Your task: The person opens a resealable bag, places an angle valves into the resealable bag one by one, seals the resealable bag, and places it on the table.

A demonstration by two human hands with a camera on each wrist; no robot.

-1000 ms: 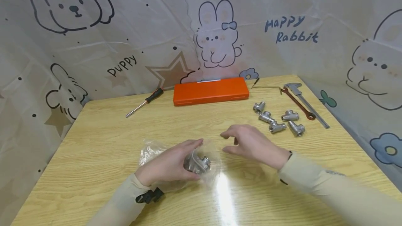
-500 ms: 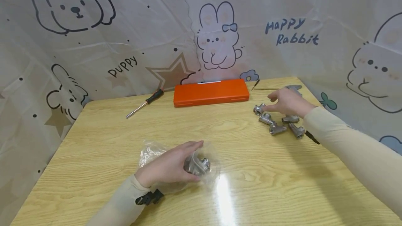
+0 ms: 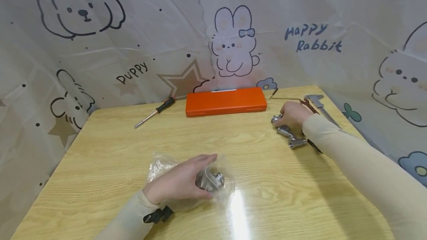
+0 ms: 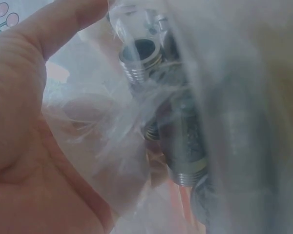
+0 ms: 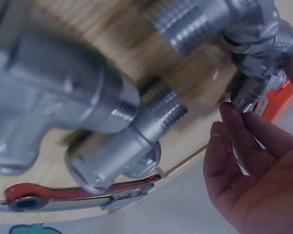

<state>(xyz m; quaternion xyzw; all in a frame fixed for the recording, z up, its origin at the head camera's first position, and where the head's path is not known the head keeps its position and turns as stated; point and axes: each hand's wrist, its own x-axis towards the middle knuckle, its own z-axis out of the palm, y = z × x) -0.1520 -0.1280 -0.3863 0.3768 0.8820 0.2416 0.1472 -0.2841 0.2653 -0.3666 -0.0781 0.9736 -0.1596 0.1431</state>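
1. Wooden tabletop [image 3: 110, 147]: threaded tee fittings [image 3: 293, 140] clustered far right.
2. Right hand [image 3: 293, 116] over cluster, fingertips pinching farthest fitting.
3. Left hand [image 3: 180, 182] near centre, grasping plastic bag [image 3: 160, 164] of fittings.

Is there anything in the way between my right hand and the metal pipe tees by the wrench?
Nothing visible. The right hand already rests on the pipe tees; its fingertips touch one tee's threaded end. The red wrench lies behind them.
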